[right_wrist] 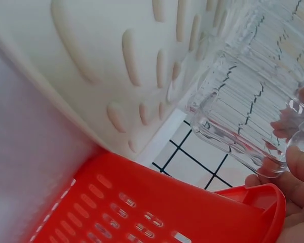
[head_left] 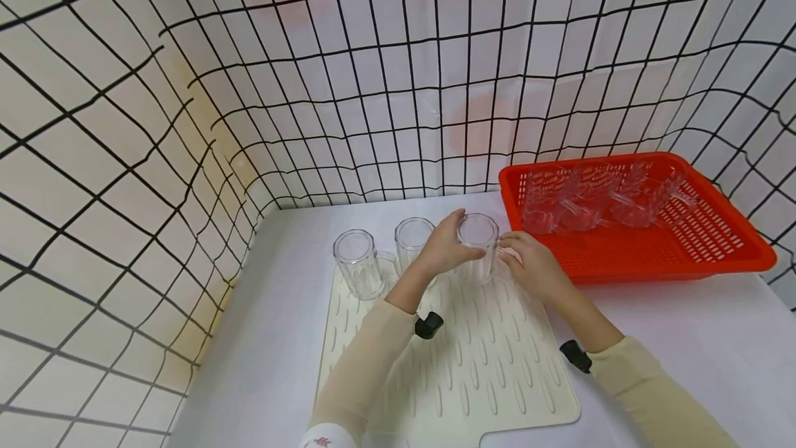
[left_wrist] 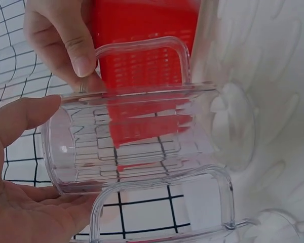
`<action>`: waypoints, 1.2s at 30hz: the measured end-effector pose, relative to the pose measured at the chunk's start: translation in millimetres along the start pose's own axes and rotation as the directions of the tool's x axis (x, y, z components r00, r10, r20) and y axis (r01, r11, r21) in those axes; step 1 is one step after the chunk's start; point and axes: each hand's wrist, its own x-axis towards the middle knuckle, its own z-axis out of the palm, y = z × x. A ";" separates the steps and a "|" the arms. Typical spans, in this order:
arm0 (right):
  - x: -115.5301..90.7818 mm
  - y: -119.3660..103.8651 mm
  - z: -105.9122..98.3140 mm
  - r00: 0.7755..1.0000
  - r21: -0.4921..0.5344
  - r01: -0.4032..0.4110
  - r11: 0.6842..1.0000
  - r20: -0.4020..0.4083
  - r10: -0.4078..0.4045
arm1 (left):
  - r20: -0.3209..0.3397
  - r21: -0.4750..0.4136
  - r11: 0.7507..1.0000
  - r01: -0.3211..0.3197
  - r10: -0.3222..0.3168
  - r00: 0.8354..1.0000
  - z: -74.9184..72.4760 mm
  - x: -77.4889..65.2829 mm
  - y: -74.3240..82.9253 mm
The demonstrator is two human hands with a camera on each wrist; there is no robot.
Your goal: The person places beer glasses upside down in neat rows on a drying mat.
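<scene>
While both hands attend to it, one clear faceted mug (head_left: 488, 265) stands at the far edge of a cream mat (head_left: 472, 365), handle (left_wrist: 142, 45) toward 3 o'clock. Whether its lower end bears on the mat cannot be told. Left hand (head_left: 444, 244): partly closed, thumb on the near side and fingers on the far side, gripping the mug near its top. Right hand (head_left: 531, 265): nearly closed, thumb and fingers pinching the handle near its upper end.

Directions from the held mug, head view: second mug (head_left: 410, 237) near at 9 o'clock, partly behind the left hand; third mug (head_left: 361, 268) beyond it, same bearing. Red basket (head_left: 734, 240) at 3 o'clock, containing further clear mugs (head_left: 578, 209). Mat, patterned with oblong marks, spreads toward 6 o'clock on a white table (head_left: 249, 365). Black wire grid (head_left: 373, 88) at 12 o'clock.
</scene>
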 end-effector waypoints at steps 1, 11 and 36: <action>0.3 -0.1 0.2 1.000 -0.002 0.009 1.000 -0.001 -0.009 | -0.002 0.001 1.000 0.001 -0.001 1.000 0.1 -0.1 0.2; -2.5 -10.7 -6.8 1.000 0.023 -0.012 1.000 -0.010 0.012 | -0.050 -0.002 1.000 -0.027 0.027 0.998 -3.3 -6.6 3.1; -26.6 0.0 -33.4 0.991 0.061 -0.011 0.998 -0.130 0.019 | -0.197 -0.131 0.958 -0.257 0.229 0.953 -7.5 -88.4 -11.4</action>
